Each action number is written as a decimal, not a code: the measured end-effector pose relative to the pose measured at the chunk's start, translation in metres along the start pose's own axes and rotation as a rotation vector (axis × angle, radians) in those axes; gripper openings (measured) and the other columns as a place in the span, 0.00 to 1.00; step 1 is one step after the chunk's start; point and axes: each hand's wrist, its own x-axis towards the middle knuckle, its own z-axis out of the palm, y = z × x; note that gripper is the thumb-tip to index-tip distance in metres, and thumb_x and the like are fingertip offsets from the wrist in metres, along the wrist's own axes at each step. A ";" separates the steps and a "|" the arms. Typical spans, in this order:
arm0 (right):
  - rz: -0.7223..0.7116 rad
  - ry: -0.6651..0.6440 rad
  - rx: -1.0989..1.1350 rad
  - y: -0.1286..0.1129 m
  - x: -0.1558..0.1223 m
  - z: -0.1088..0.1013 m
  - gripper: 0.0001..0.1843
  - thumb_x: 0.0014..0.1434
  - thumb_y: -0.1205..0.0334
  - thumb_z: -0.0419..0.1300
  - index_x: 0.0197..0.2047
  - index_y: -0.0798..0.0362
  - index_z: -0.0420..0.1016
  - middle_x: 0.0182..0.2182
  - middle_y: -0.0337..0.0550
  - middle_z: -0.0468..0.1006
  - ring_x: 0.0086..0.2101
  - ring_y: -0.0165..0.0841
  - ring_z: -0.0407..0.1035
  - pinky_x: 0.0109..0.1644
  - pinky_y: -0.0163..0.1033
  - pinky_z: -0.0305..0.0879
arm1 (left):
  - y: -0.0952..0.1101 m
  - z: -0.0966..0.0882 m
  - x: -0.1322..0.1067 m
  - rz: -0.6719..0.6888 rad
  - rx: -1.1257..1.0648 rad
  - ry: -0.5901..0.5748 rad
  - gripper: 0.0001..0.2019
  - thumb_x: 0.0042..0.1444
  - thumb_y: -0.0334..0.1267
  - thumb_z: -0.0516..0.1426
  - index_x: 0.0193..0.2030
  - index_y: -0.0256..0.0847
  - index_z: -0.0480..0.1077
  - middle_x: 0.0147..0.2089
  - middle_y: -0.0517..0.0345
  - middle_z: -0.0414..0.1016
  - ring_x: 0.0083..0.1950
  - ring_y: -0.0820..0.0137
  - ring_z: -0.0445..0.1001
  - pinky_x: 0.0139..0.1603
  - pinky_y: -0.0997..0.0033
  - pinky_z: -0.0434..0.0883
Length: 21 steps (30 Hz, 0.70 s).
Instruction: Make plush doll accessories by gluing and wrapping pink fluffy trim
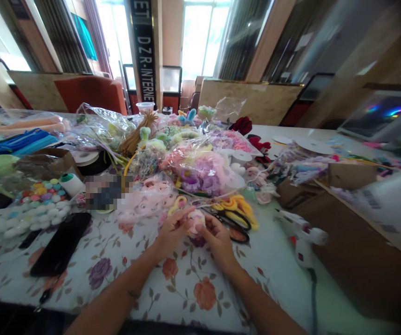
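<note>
Clock centred on the piece I was working, 12 = straight away from me. Had a small pink-and-white piece [196, 221] up between both hands, near edge of the floral-covered bench [172, 302]. Couldn't tell what it was; fingers covered much of it.

Left hand [177, 227] came in from 8, thumb and fingers nearly closed, pinching the piece's left side. Right hand [217, 237] came in from 4, fingers curled, thumb pressed on the piece's near right side.

Around it: black-handled scissors [242, 241] at 3, just beside my right hand, with yellow fuzzy strands [245, 209] behind them at 2 to 3. White glue gun [303, 235] also at 3 but farther out, next to an open cardboard box [354, 251]. Clear-bagged pink pieces [147, 197] at 10, near my left hand. Phone [60, 246], dark screen, just below 9, well apart. Pompoms [43, 204] at 9, past the phone; white thread spool [72, 186] beside them. Heap of pink and purple frilly stuff [207, 174] under clear plastic at 12.
</note>
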 end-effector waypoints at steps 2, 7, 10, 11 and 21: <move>-0.014 0.116 0.040 0.001 0.004 -0.004 0.21 0.49 0.51 0.67 0.42 0.53 0.72 0.32 0.41 0.77 0.30 0.33 0.70 0.35 0.37 0.68 | -0.003 0.001 -0.001 -0.012 -0.004 0.006 0.22 0.57 0.47 0.57 0.55 0.40 0.72 0.47 0.50 0.78 0.45 0.62 0.75 0.47 0.62 0.72; -0.165 0.400 0.085 0.002 0.011 -0.012 0.19 0.51 0.50 0.65 0.42 0.50 0.68 0.32 0.37 0.75 0.29 0.31 0.69 0.35 0.36 0.68 | -0.002 -0.001 -0.003 0.052 0.165 -0.006 0.11 0.55 0.43 0.58 0.33 0.41 0.79 0.42 0.50 0.80 0.46 0.60 0.76 0.52 0.59 0.70; -0.153 0.298 -0.011 -0.002 0.006 -0.008 0.21 0.49 0.50 0.67 0.42 0.51 0.69 0.34 0.41 0.77 0.31 0.33 0.71 0.35 0.38 0.69 | 0.001 -0.003 -0.002 0.113 0.073 0.121 0.14 0.50 0.41 0.63 0.45 0.41 0.76 0.55 0.48 0.73 0.58 0.58 0.68 0.59 0.57 0.65; -0.138 0.219 -0.035 -0.003 0.004 -0.005 0.21 0.47 0.51 0.68 0.41 0.52 0.70 0.34 0.43 0.77 0.32 0.34 0.71 0.35 0.38 0.70 | 0.002 -0.004 -0.002 0.107 0.011 0.121 0.22 0.48 0.40 0.64 0.52 0.42 0.72 0.59 0.47 0.69 0.61 0.57 0.66 0.59 0.58 0.66; -0.106 0.179 -0.049 0.000 0.001 0.000 0.18 0.43 0.54 0.70 0.35 0.54 0.75 0.25 0.40 0.78 0.25 0.32 0.70 0.31 0.38 0.68 | 0.002 -0.006 0.003 -0.042 -0.177 0.110 0.23 0.48 0.43 0.64 0.50 0.37 0.72 0.50 0.49 0.74 0.46 0.64 0.73 0.44 0.71 0.71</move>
